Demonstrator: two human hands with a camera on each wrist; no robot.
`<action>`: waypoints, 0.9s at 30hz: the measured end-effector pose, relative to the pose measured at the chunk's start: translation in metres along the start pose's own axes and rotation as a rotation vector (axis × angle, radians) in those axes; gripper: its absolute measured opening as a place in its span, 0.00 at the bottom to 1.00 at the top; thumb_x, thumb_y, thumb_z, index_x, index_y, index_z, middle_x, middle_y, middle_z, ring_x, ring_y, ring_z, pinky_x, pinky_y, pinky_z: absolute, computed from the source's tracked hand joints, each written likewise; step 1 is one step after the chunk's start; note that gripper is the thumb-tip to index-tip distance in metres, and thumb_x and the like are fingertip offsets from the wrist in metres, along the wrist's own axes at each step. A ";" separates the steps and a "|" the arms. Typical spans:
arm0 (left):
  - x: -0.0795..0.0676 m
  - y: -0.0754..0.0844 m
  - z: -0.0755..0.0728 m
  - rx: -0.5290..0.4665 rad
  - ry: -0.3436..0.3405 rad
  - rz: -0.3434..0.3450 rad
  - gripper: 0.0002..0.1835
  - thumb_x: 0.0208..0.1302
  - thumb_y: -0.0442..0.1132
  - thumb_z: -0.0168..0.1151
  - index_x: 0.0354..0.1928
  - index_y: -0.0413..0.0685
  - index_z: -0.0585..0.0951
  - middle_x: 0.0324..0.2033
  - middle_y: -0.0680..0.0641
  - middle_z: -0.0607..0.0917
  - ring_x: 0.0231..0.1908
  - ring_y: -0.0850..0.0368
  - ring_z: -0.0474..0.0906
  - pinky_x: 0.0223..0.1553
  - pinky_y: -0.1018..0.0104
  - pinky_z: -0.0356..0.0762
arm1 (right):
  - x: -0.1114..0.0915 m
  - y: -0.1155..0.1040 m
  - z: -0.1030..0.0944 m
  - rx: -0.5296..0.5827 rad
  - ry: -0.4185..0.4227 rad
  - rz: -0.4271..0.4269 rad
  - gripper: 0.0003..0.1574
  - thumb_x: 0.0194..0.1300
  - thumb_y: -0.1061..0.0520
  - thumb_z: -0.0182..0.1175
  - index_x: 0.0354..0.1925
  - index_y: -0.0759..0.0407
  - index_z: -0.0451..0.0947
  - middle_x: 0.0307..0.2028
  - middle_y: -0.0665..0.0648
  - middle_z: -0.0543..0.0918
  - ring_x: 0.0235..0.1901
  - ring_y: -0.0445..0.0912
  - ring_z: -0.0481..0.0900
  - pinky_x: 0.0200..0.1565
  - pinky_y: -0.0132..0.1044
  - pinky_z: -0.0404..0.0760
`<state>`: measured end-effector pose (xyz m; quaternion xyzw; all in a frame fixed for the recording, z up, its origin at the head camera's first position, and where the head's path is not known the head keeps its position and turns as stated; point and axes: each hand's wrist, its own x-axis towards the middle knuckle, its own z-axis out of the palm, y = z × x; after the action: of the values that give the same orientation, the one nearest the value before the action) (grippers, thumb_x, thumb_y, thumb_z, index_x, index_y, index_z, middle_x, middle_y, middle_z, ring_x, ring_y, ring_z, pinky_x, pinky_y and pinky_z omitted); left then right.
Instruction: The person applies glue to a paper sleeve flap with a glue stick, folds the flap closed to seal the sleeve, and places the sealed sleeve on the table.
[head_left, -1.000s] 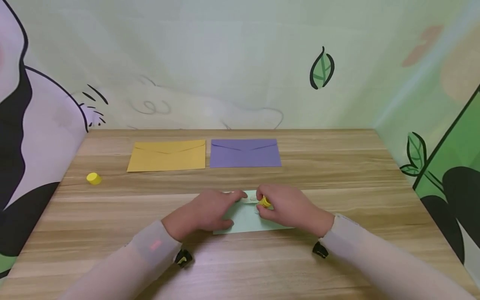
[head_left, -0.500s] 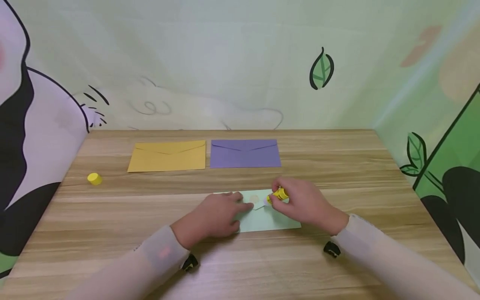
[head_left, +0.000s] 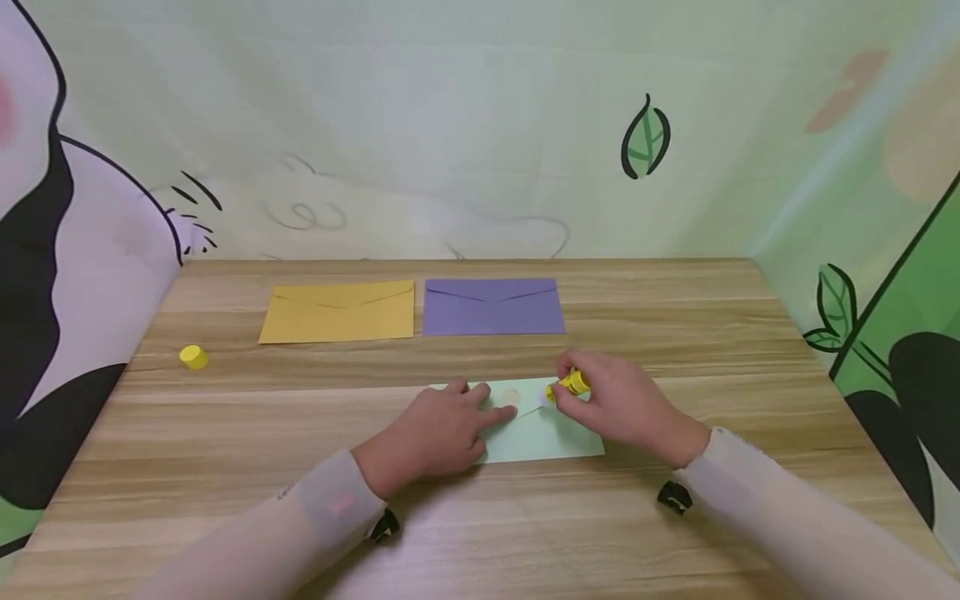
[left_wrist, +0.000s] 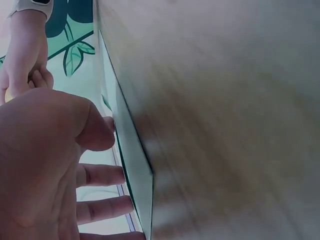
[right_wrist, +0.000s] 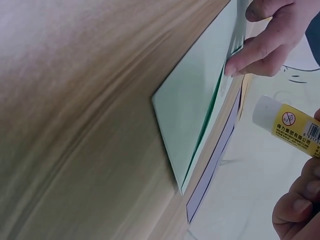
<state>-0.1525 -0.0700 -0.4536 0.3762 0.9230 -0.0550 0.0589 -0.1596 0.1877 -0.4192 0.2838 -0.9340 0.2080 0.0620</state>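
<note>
A mint green envelope (head_left: pixel 543 442) lies on the table in front of me, its flap folded down. In the right wrist view a narrow dark gap shows along the flap's edge. My left hand (head_left: pixel 438 429) presses on the envelope's left part with spread fingers, the index fingertip by the flap's point. My right hand (head_left: pixel 633 408) pinches a yellow glue stick (right_wrist: pixel 295 127) above the envelope's right part. Its pale, uncapped end points left and down toward the flap. A pale round spot shows on the flap between the hands.
Behind the hands, a yellow envelope (head_left: pixel 337 317) and a purple envelope (head_left: pixel 493 312) lie side by side with flaps folded down. A yellow cap (head_left: pixel 193 357) stands near the table's left edge. A printed cloth (head_left: pixel 450 150) rises behind the table.
The right hand has moved right with the glue stick, off the envelope's middle. The left hand has shifted slightly right, its index finger now stretched to the flap, which has gone down.
</note>
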 end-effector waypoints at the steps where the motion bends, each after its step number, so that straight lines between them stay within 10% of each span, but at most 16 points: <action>1: 0.000 0.001 0.000 0.005 -0.005 -0.001 0.30 0.69 0.50 0.51 0.73 0.78 0.66 0.60 0.50 0.75 0.51 0.48 0.75 0.27 0.56 0.79 | 0.000 0.000 -0.001 0.003 -0.001 0.003 0.09 0.62 0.50 0.64 0.39 0.51 0.77 0.21 0.40 0.72 0.17 0.36 0.62 0.22 0.30 0.67; 27: 0.017 0.007 -0.005 -0.006 -0.072 -0.012 0.40 0.58 0.42 0.61 0.73 0.78 0.65 0.63 0.49 0.72 0.55 0.39 0.72 0.31 0.51 0.80 | -0.008 0.018 -0.015 0.056 0.021 0.061 0.06 0.64 0.53 0.64 0.38 0.49 0.76 0.14 0.42 0.62 0.13 0.34 0.55 0.18 0.29 0.60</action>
<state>-0.1598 -0.0524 -0.4517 0.3681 0.9228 -0.0659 0.0929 -0.1631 0.2112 -0.4137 0.2547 -0.9353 0.2388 0.0577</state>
